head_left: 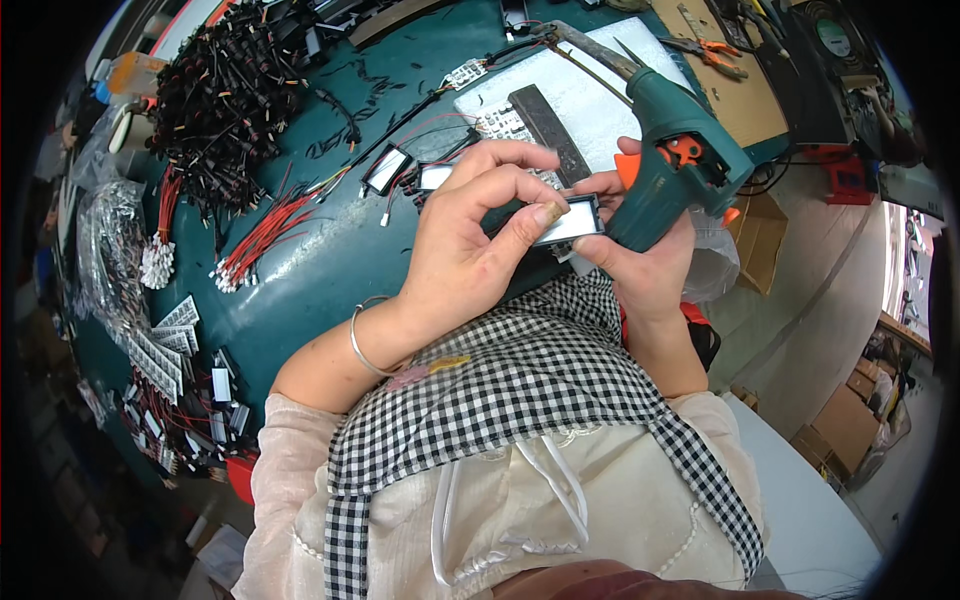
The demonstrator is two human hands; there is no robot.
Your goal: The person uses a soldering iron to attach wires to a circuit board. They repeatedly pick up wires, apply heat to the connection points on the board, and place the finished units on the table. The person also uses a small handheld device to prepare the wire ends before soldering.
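A small rectangular panel (572,222) with a white face and a black frame is held between both hands in front of my apron. My left hand (470,225) pinches it at its left end, thumb on top. My right hand (650,265) has the handle of a dark green glue gun (690,150) in its palm, with the nozzle end pointing up and away. The right thumb and a fingertip also steady the panel's right end. Just beyond the hands are a dark metal bar (550,130) and a white circuit board (502,122) on a white foam sheet (610,90).
More framed panels (386,170) with wires lie left of my hands. A heap of black cables (230,95), red wire bundles (265,240) and strips of boards (160,350) cover the green table's left side. Orange-handled pliers (712,55) rest at the far right, near a cardboard box (758,240).
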